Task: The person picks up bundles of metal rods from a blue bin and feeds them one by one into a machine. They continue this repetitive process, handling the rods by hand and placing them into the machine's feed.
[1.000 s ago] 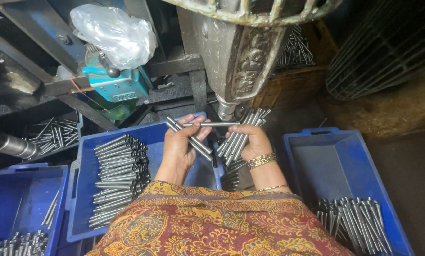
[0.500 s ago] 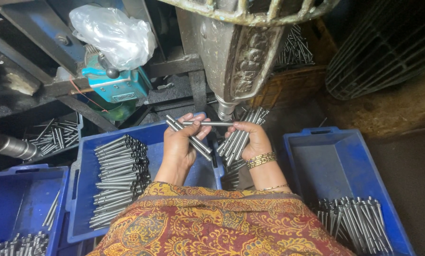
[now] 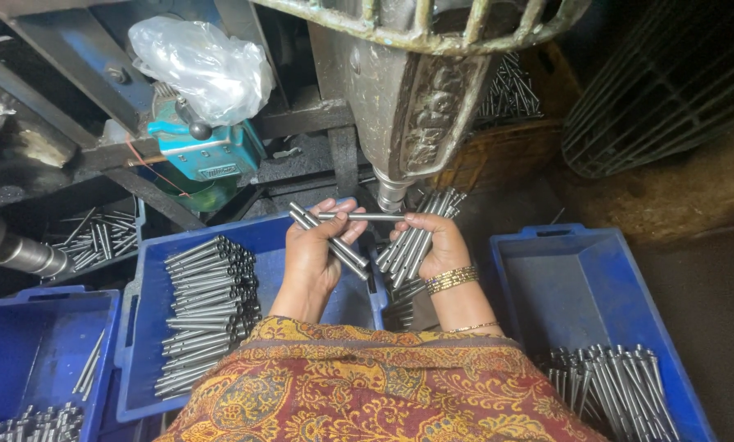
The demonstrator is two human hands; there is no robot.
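My left hand [image 3: 316,254] grips a few short grey metal rods [image 3: 334,244] slanting down to the right. My right hand [image 3: 441,245] holds a fanned bundle of several similar rods [image 3: 414,237]. One single rod [image 3: 359,217] lies level between the fingertips of both hands, just under the grey press head [image 3: 408,106]. Below my left hand stands a blue crate [image 3: 150,282] with a neat stack of rods [image 3: 207,311]. A patterned orange cloth [image 3: 367,385] covers my lap.
A second blue crate [image 3: 604,278] at right holds rods [image 3: 608,393] in its near end. Another blue crate [image 3: 23,336] sits at lower left. A teal motor [image 3: 203,160] under a plastic bag [image 3: 199,65], loose rods [image 3: 101,233], a basket [image 3: 498,155] and wire mesh [image 3: 670,82] surround the machine.
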